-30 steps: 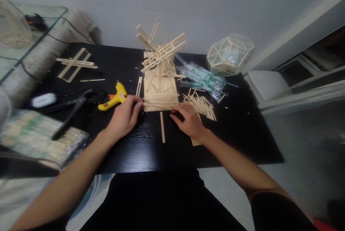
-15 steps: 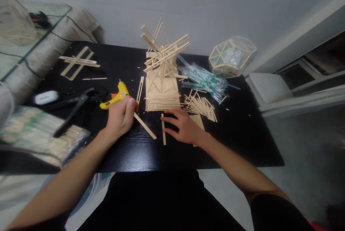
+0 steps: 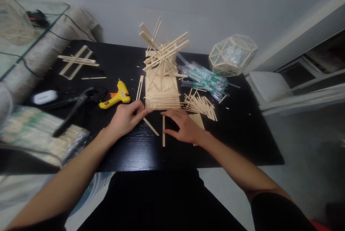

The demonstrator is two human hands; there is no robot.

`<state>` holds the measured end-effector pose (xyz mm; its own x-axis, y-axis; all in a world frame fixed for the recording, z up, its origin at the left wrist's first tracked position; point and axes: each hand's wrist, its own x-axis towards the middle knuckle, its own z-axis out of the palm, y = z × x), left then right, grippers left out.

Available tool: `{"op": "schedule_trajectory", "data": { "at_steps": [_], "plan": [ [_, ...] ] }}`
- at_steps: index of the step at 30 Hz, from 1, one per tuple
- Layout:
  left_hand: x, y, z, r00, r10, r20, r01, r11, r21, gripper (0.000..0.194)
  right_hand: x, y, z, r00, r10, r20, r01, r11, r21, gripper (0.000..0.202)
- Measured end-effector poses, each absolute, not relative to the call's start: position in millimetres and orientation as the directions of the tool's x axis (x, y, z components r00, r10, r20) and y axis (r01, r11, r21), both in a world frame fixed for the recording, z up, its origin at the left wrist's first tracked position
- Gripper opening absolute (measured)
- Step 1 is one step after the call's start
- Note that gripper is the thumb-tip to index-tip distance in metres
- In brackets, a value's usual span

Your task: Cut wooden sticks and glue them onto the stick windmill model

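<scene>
Bent fingers and an outstretched thumb bring my left hand (image 3: 129, 116) to the front left corner of a wooden-stick windmill model (image 3: 161, 83). A narrow wooden strip (image 3: 152, 127) slants out from under that hand, seemingly still in its curled fingers, though the contact is hidden. My right hand (image 3: 183, 125) rests in front of the model's base, thumb and fingers apart. Its fingertips touch or lie beside an upright-lying pair of joined sticks (image 3: 164, 135) on the black table (image 3: 129, 155). Partly covered by my right hand is a small stick panel (image 3: 198, 120).
A yellow glue gun (image 3: 115, 96) lies left of the model, near black-handled pliers (image 3: 77, 110) and a white case (image 3: 45, 97). Crossed sticks (image 3: 78, 62) lie back left. Loose sticks (image 3: 202, 105), plastic wrappers (image 3: 205, 80) and a faceted stick-framed box (image 3: 232, 56) are on the right.
My left hand has moved right, from beside the glue gun to the model's front corner, with its thumb now stretched out. The slanted strip has shifted slightly right and away. My right hand is nearly unchanged.
</scene>
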<state>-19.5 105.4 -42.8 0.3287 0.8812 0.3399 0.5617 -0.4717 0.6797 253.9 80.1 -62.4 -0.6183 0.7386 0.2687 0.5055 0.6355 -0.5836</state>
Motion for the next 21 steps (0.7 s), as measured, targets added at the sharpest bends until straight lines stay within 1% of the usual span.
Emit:
{"op": "schedule_trajectory", "data": {
  "at_steps": [3, 7, 9, 12, 14, 21],
  "plan": [
    [-18.7, 106.7, -44.1, 0.354, 0.883, 0.308, 0.538, -0.462, 0.705, 0.041, 254.0, 80.4, -61.9, -0.613, 0.749, 0.25, 0.503, 0.614, -0.608, 0.056],
    [-17.4, 107.1, -43.5, 0.387, 0.894, 0.224, 0.537, -0.416, 0.733, 0.031, 253.8, 80.8, -61.8, -0.61, 0.752, 0.248, 0.491, 0.605, -0.627, 0.056],
    [-16.4, 106.8, -43.4, 0.405, 0.898, 0.175, 0.528, -0.385, 0.757, 0.028, 253.4, 80.5, -61.6, -0.617, 0.747, 0.248, 0.488, 0.611, -0.624, 0.06],
    [-14.5, 106.1, -44.9, 0.431, 0.894, 0.12, 0.507, -0.351, 0.788, 0.027, 252.8, 79.4, -60.7, -0.629, 0.743, 0.23, 0.504, 0.615, -0.607, 0.067],
    [-13.0, 105.8, -47.0, 0.44, 0.893, 0.097, 0.502, -0.334, 0.798, 0.026, 252.5, 78.5, -59.9, -0.629, 0.747, 0.214, 0.517, 0.608, -0.603, 0.068],
    [-4.4, 103.9, -52.0, 0.486, 0.873, 0.028, 0.435, -0.269, 0.859, 0.031, 250.6, 78.1, -60.0, -0.609, 0.774, 0.173, 0.493, 0.54, -0.682, 0.064]
  ]
}}
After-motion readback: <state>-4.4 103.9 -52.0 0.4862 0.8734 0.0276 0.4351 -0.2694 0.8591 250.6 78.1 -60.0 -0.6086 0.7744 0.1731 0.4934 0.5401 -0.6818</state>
